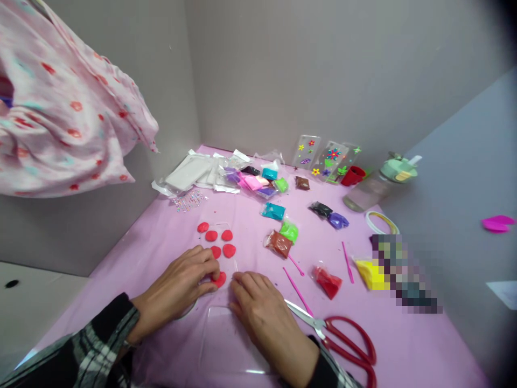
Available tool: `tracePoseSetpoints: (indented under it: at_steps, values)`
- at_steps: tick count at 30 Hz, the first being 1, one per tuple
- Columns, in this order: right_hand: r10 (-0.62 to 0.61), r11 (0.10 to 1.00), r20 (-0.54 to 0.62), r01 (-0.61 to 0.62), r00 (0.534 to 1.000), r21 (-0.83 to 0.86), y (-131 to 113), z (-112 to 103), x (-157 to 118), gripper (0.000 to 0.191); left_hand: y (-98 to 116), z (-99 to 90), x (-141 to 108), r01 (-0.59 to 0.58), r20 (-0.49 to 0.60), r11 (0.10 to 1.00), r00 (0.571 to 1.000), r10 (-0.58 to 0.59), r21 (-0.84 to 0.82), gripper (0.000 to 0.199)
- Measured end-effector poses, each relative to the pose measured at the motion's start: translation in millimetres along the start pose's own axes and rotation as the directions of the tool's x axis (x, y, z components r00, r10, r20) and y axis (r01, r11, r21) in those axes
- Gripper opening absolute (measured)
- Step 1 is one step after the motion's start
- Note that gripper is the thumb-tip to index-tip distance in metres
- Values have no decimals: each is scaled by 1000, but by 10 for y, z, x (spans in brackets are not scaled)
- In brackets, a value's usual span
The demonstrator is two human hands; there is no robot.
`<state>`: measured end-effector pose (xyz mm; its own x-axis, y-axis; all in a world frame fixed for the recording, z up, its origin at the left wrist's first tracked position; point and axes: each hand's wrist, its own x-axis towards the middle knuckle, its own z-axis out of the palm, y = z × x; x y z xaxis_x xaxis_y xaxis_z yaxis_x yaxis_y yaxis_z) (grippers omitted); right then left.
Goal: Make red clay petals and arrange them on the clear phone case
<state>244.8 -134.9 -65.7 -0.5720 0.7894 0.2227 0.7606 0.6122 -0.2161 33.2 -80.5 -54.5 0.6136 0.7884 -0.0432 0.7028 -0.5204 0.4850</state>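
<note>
My left hand point(183, 275) reaches in from the left, its thumb and forefinger closed about a flattened red clay piece point(220, 279) on a clear plastic sheet point(233, 264). Several more red clay pieces point(211, 236) lie just beyond, one partly hidden by my fingers. My right hand point(260, 310) rests palm down with fingers stretched out, its fingertips beside the sheet's near right corner. Under its wrist side lies a clear plastic tray or lid point(218, 345). Scissors with red handles point(319, 326) are right of that hand.
Pink clay tools point(298, 291), a red clay packet point(327, 281), a brown packet point(279, 243) and a yellow one point(365, 273) lie rightward. Rhinestones point(189, 201) and white packages point(189, 171) sit back left. A bottle point(365, 191) stands back right. Patterned cloth point(76, 108) hangs upper left.
</note>
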Motion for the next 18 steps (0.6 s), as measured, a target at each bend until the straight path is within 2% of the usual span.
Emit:
tracePoseSetpoints:
  at_steps: [8,11,15,16,18]
  values:
    - [7,999,0,-7,1000,39,23,18,8,27,-24,22,-19,-88,-20,996,996,88,23,17]
    - [3,1000,-6,-3,1000,31,2,28,12,27,-26,26,-46,-122,-59,992,991,122,19,22]
    - [-10,1000,-18,11,1000,19,14,-52,-59,28,-41,48,-131,-104,-119,992,988,96,-65,17]
    - [14,1000,-25,-14,1000,4,45,-93,-103,26,-48,64,-165,-83,-120,993,990,72,-86,12]
    - [141,987,-44,-144,989,-71,147,-188,-220,17,-63,109,-242,-32,-116,993,993,19,-114,7]
